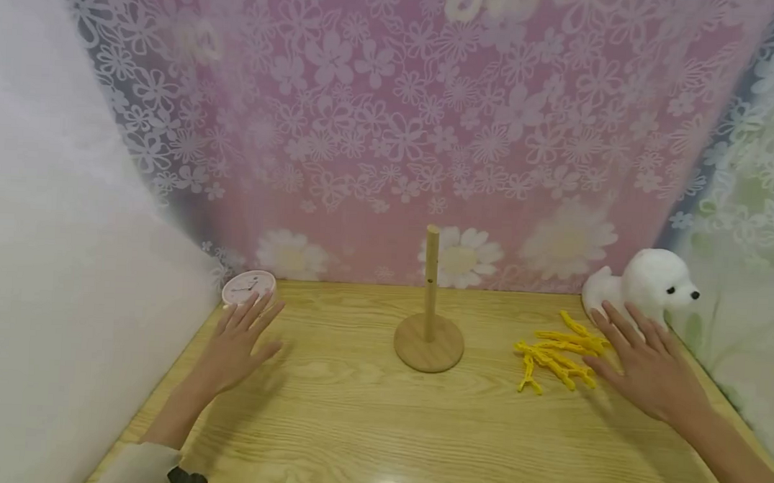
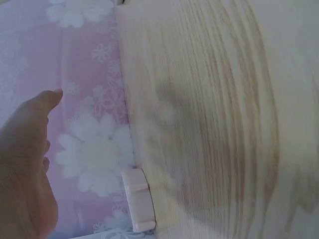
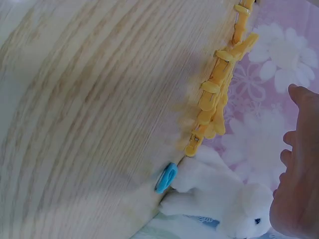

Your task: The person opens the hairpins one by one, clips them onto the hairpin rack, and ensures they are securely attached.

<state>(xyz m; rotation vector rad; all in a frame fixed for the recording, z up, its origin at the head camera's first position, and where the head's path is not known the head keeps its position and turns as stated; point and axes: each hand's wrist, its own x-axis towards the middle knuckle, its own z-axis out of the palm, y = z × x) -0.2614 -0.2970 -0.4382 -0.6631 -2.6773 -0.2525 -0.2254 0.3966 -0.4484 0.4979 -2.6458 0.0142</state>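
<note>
My left hand (image 1: 233, 348) is held above the table at the left with its fingers spread, holding nothing. Just past its fingertips is a small round pink clock (image 1: 247, 286); in the left wrist view the clock's pale pink side (image 2: 139, 200) shows. My right hand (image 1: 654, 368) hovers at the right, fingers straight and holding nothing. Beside it lies a loose pile of yellow jointed plastic pieces (image 1: 553, 360). A white plush dog (image 1: 645, 281) sits behind its fingers. Midway between the hands stands a wooden post (image 1: 431, 287) on a round wooden base (image 1: 415, 347).
The wood-grain table (image 1: 353, 427) meets a pink flowered backdrop (image 1: 379, 126) at the back. A white wall (image 1: 70, 220) borders the left, a pale flowered cloth (image 1: 748, 286) the right. A small blue loop-shaped thing (image 3: 166, 178) lies by the dog.
</note>
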